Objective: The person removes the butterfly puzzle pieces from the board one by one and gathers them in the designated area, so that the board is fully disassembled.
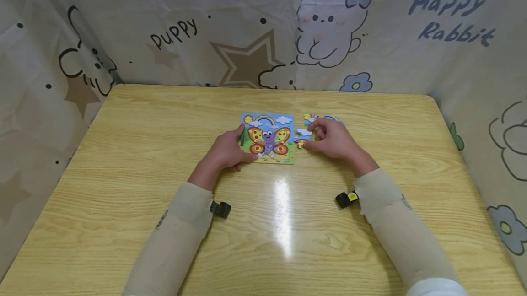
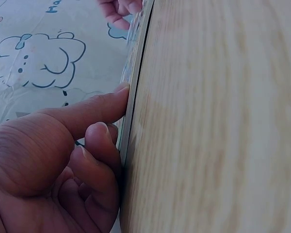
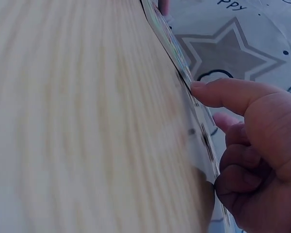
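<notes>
A butterfly jigsaw puzzle (image 1: 269,137) lies flat on the table, its picture facing up. My left hand (image 1: 228,150) grips it by the left side, the thumb at the lower edge and a finger at the upper left. In the left wrist view its thumb and curled fingers (image 2: 104,145) meet the puzzle's thin edge (image 2: 136,82). My right hand (image 1: 334,139) pinches a blue, white and orange jigsaw piece (image 1: 302,139) close to the puzzle's right side. In the right wrist view the thumb (image 3: 223,93) touches the edge; the other fingers are curled.
More jigsaw pieces (image 1: 331,117) lie behind my right hand, partly covered by it. The wooden table (image 1: 123,149) ends at a printed cloth backdrop (image 1: 173,12), which rises at the back and both sides. A small black wrist camera (image 1: 222,209) sits by each forearm.
</notes>
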The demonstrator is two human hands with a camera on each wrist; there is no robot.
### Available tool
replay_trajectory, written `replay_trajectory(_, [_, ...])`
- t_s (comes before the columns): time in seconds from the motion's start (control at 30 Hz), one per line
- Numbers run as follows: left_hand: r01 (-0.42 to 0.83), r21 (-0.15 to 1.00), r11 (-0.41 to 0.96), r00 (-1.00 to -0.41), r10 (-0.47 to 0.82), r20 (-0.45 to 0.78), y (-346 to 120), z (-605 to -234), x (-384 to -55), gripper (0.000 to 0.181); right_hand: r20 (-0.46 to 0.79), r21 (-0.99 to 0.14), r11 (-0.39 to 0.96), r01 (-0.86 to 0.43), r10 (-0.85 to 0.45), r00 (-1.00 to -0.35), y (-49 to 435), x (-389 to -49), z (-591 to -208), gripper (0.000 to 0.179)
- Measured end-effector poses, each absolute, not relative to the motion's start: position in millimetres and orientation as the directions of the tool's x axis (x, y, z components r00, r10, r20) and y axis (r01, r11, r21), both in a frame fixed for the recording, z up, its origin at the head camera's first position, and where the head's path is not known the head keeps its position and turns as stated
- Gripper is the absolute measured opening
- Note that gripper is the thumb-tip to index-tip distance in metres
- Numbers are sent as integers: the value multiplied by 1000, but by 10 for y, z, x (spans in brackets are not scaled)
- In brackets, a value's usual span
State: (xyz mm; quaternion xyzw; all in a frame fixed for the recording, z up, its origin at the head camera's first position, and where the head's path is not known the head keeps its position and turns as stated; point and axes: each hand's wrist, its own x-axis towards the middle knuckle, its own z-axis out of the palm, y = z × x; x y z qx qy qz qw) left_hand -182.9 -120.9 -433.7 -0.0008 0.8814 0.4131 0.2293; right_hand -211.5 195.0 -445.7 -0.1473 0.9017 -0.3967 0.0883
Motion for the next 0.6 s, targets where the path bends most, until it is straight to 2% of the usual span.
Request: replay_trajectory(0.6, [-196,736,648,-891,196,-410,-1215,-4317,-1815,107,-73,-736,665,-123,-260,-963,2636,-1938,-4464,46])
